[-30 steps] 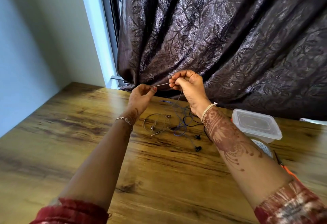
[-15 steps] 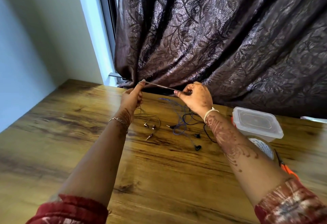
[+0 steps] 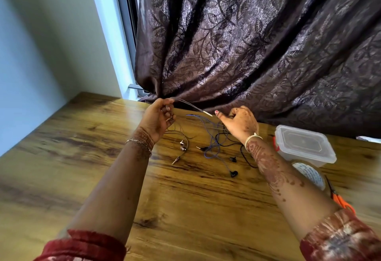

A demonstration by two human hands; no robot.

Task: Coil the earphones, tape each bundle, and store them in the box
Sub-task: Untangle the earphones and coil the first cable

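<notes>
Pinching a grey earphone cable (image 3: 190,106) at its bend, the left hand (image 3: 157,119) holds it above the table (image 3: 82,168); 0.5 s ago both hands stretched it taut, but now the right hand (image 3: 240,123) has let go, fingers loosely curled w/ thumb out, and the cable's plug end hangs free just beside that thumb. Head view count: 3 earphone sets – grey one lifted, blue set (image 3: 212,143) & black set (image 3: 233,158) tangled on the table. 1 lidded box (image 3: 305,147), 1 tape roll (image 3: 309,175), 1 pair of scissors (image 3: 340,200), all to the right.
</notes>
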